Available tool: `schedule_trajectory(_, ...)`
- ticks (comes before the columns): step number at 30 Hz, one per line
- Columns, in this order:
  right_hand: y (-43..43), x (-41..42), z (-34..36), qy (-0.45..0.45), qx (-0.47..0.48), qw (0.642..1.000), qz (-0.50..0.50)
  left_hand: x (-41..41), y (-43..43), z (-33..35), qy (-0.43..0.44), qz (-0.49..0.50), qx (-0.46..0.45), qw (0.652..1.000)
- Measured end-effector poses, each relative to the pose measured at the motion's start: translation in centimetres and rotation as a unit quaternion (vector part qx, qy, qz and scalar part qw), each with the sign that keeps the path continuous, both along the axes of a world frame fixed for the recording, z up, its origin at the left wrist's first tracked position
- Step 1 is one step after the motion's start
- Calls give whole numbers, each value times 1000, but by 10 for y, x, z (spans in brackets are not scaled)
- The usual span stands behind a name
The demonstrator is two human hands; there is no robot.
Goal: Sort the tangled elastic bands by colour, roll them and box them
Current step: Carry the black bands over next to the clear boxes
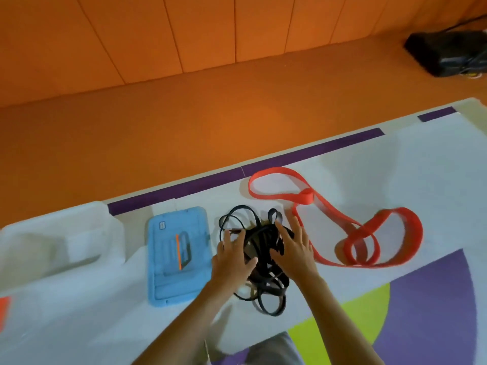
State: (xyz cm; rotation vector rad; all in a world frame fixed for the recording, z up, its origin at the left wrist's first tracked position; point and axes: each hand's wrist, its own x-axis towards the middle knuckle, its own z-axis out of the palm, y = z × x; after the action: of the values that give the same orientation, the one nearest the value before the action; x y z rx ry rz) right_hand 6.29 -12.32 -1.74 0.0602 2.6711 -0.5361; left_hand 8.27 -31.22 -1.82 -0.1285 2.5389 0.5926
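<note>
A tangle of black elastic bands point(259, 248) lies on the white mat in the middle. My left hand point(232, 262) rests on its left side and my right hand point(295, 251) on its right side, fingers spread over the pile. Whether either hand grips a band I cannot tell. A long red elastic band point(363, 227) lies loose in loops to the right, apart from my hands. A blue box lid point(179, 255) lies flat to the left of the pile. A clear plastic box point(66, 241) stands at the far left.
The white mat point(421, 167) has purple tape along its far edge and purple and green shapes near me. Orange floor and wall lie beyond. A black object point(448, 52) sits at the far right. Something red point(4, 309) shows at the left edge.
</note>
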Motion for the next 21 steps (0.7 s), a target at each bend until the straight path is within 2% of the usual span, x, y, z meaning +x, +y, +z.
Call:
schedule_trajectory(4, 16, -31, -36, -138, -68, 988, 12, -20, 13, -35, -70, 123, 24, 990)
schedule_trajectory(6, 23, -39, -49, -156, -105, 982, 15, -25, 18, -49, -85, 213, 84, 970)
schedule_trajectory(8, 28, -46, -59, -164, -160, 973, 9, -28, 23, -57, -56, 299, 127, 944)
schedule_trajectory(11, 27, -53, -67, -191, -216, 957, -1, -25, 33, -65, 16, 409, 140, 902)
schedule_trajectory(13, 24, -56, -74, -186, -235, 954, -18, -21, 38, -70, 34, 473, 123, 872)
schedule_trajectory(16, 20, -49, -83, -168, -266, 949, -27, -16, 45, -73, 15, 493, 69, 867)
schedule_trajectory(18, 14, -45, -89, -163, -293, 941, -41, -14, 54, -74, -27, 461, 59, 885)
schedule_trajectory(21, 6, -49, -89, -152, -328, 931, -41, -16, 56, -80, -76, 422, -8, 903)
